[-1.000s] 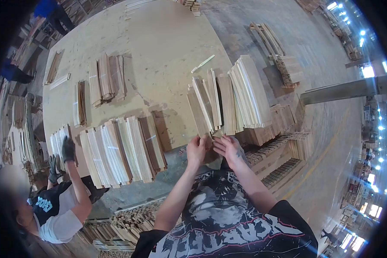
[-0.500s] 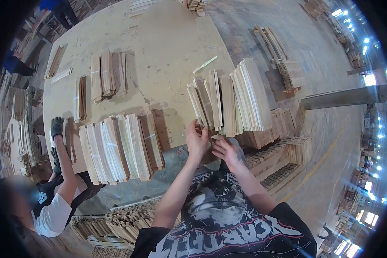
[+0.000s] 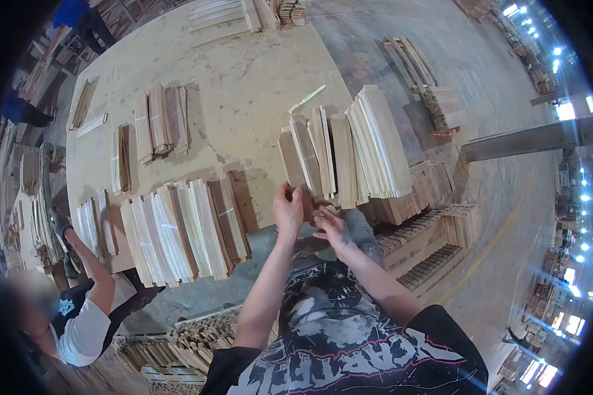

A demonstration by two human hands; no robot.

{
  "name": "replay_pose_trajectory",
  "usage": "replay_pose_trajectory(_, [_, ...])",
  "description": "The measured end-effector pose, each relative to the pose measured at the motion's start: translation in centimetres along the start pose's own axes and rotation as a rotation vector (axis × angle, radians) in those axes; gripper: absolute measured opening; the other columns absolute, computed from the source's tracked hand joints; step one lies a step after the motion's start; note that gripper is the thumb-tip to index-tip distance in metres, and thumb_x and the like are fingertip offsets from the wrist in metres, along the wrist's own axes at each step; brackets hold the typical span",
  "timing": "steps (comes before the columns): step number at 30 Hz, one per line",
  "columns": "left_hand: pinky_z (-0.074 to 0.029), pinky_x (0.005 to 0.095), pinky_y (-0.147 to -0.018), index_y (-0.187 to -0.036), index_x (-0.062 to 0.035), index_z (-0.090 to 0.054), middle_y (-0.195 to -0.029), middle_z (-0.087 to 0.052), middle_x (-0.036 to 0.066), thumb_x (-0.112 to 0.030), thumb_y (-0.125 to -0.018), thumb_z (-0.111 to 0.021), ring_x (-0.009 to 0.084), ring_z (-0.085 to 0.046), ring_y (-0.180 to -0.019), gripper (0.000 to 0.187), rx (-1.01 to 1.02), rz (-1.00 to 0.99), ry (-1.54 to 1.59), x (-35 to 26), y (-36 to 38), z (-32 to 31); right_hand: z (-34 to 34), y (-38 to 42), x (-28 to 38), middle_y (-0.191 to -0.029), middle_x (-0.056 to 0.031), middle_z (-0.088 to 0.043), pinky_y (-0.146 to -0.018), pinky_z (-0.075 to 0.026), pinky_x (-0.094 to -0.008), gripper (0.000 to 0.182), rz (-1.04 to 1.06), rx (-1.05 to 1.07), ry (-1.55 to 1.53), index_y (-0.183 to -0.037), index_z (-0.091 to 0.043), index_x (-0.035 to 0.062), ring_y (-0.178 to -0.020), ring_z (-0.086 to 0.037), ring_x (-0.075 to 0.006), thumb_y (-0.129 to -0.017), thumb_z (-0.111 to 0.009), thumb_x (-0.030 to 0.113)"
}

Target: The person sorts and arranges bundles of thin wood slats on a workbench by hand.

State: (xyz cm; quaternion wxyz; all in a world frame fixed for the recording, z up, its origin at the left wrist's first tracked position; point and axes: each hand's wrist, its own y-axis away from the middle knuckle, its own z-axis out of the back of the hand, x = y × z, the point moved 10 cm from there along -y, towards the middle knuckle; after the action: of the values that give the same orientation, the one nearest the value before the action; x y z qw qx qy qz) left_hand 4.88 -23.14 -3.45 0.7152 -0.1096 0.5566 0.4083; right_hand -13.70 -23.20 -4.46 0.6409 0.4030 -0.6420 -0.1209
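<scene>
My left hand (image 3: 287, 212) grips the near end of a brownish wood strip (image 3: 292, 164) at the left side of a fanned row of thin wood strips (image 3: 339, 155) on the table. Just to its right, my right hand (image 3: 331, 226) hovers with fingers apart, touching the near ends of the strips by the table's front edge. The pale strips (image 3: 375, 141) at the right end of that row lean stacked on edge.
Another fanned row of strips (image 3: 184, 230) lies to the left, with smaller piles (image 3: 161, 122) farther back on the large plywood table (image 3: 244, 66). A co-worker in a white shirt (image 3: 79, 316) reaches toward the left piles. Stacked wood pallets (image 3: 428, 217) stand on the floor to the right.
My left hand has moved up and left along the row and closed on the leftmost strip. My right hand shifted slightly left. The co-worker's gloved arm swung further left.
</scene>
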Motion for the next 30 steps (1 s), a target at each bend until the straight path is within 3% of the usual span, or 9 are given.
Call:
replay_pose_trajectory(5, [-0.051,0.0342,-0.082,-0.127,0.0060,-0.058,-0.099,-0.070,0.016,-0.023,-0.086,-0.070,0.0227,-0.066,-0.090,0.052,-0.026,-0.029,-0.038,0.4,-0.8,1.9,-3.1,0.5,-1.0,-0.123,-0.0070,-0.062,-0.087,-0.054,-0.0336,0.059,-0.034,0.173,0.035,-0.148,-0.038,0.0082,-0.109,-0.061,-0.0176,-0.096,-0.062,0.023])
replay_pose_trajectory(9, [-0.052,0.0349,-0.083,-0.128,0.0061,-0.056,-0.101,-0.069,0.018,-0.022,-0.085,-0.071,0.0244,-0.067,-0.091,0.053,0.033,0.009,-0.047,0.5,-0.6,1.7,-0.7,2.3,3.9,-0.118,-0.0139,-0.063,-0.080,-0.057,-0.0334,0.049,0.424,-0.135,0.523,-0.136,-0.048,-0.0005,-0.109,-0.061,-0.0236,-0.092,-0.064,0.012])
replay_pose_trajectory(10, [-0.052,0.0350,-0.083,-0.128,0.0062,-0.056,-0.101,-0.069,0.018,-0.022,-0.085,-0.071,0.0248,-0.067,-0.091,0.054,0.036,0.011,-0.055,0.4,-0.3,1.5,-0.3,3.1,5.0,-0.126,-0.0204,-0.056,-0.081,-0.057,-0.0336,0.051,0.484,-0.213,0.556,-0.136,-0.045,-0.0027,-0.114,-0.059,-0.0273,-0.091,-0.063,0.011])
replay_pose_trajectory(13, [-0.052,0.0355,-0.083,-0.127,0.0064,-0.056,-0.102,-0.069,0.019,-0.023,-0.085,-0.071,0.0255,-0.067,-0.091,0.054,0.028,-0.006,-0.040,0.3,0.3,1.0,-0.1,2.6,4.8,-0.136,-0.0236,-0.046,-0.087,-0.056,-0.0354,0.060,0.605,-0.242,0.554,-0.144,-0.035,-0.0013,-0.116,-0.057,-0.0281,-0.092,-0.062,0.010])
replay_pose_trajectory(16, [-0.052,0.0359,-0.083,-0.128,0.0059,-0.056,-0.102,-0.069,0.019,-0.024,-0.085,-0.070,0.0261,-0.067,-0.092,0.054,0.058,-0.002,-0.036,0.3,0.6,0.5,-1.3,1.7,3.8,-0.140,-0.0227,-0.040,-0.091,-0.054,-0.0368,0.066,0.626,-0.229,0.440,-0.149,-0.026,-0.0007,-0.112,-0.058,-0.0278,-0.093,-0.059,0.008])
replay_pose_trajectory(19, [-0.052,0.0369,-0.083,-0.129,0.0053,-0.055,-0.105,-0.068,0.020,-0.024,-0.086,-0.069,0.0268,-0.066,-0.093,0.054,0.041,-0.030,-0.051,-0.1,0.8,0.6,-1.4,1.1,3.6,-0.142,-0.0228,-0.036,-0.092,-0.052,-0.0369,0.068,0.433,-0.225,0.378,-0.151,-0.022,-0.0015,-0.113,-0.058,-0.0272,-0.093,-0.059,0.006])
replay_pose_trajectory(25, [-0.050,0.0379,-0.087,-0.130,0.0041,-0.054,-0.110,-0.065,0.021,-0.022,-0.085,-0.069,0.0276,-0.064,-0.098,0.053,0.010,-0.053,-0.082,0.2,0.5,1.1,-2.3,-0.6,2.0,-0.141,-0.0216,-0.038,-0.085,-0.054,-0.0321,0.064,0.459,-0.084,0.405,-0.149,-0.027,-0.0027,-0.111,-0.058,-0.0262,-0.093,-0.059,0.005])
replay_pose_trajectory(28, [-0.047,0.0428,-0.093,-0.126,0.0045,-0.055,-0.113,-0.059,0.023,-0.020,-0.084,-0.068,0.0365,-0.060,-0.106,0.051,0.057,-0.054,-0.087,-0.8,1.1,1.3,-1.9,-1.0,1.2,-0.138,-0.0185,-0.042,-0.081,-0.054,-0.0304,0.060,0.502,-0.079,0.401,-0.148,-0.031,-0.0030,-0.106,-0.060,-0.0237,-0.094,-0.057,0.004])
replay_pose_trajectory(30, [-0.049,0.0405,-0.089,-0.126,0.0042,-0.056,-0.110,-0.063,0.022,-0.019,-0.084,-0.069,0.0319,-0.062,-0.100,0.050,-0.003,-0.102,-0.141,-0.6,1.3,1.5,-1.8,-0.8,0.7,-0.137,-0.0162,-0.044,-0.082,-0.054,-0.0294,0.059,0.393,-0.023,0.266,-0.147,-0.033,-0.0030,-0.105,-0.061,-0.0208,-0.094,-0.058,0.003])
